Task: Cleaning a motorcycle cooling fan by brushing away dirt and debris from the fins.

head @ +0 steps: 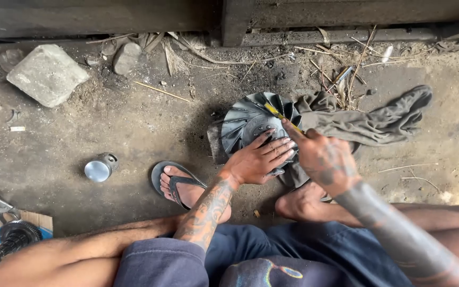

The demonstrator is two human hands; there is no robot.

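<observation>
- Fan wheel (pixel 243 119), a dark metal disc with curved fins, lies on the dirt floor (pixel 134 133) just ahead of the person's feet, resting partly on a grey-brown rag (pixel 367 119).
- Left hand (pixel 258 159) lies flat on the wheel's hub, its grip spread: fingers stretched out side by side and pressing down on the metal, closed around nothing.
- Right hand (pixel 322 157) sits just beside the left, over the wheel's right edge and the rag; its grip is pressed together, thumb and forefinger pinching a thin yellow-handled tool (pixel 277 112).
- That tool slants up and left from the fingertips, its tip over the fins near the hub; whether it touches the metal I cannot tell.
- Left foot in a dark sandal (pixel 173 183) is planted on the floor just left of the wheel; the right foot is tucked under the right hand.
- Small shiny metal can (pixel 101 168) lies on its side well left of the wheel.
- Pale stone (pixel 48 74) sits far off at upper left.
</observation>
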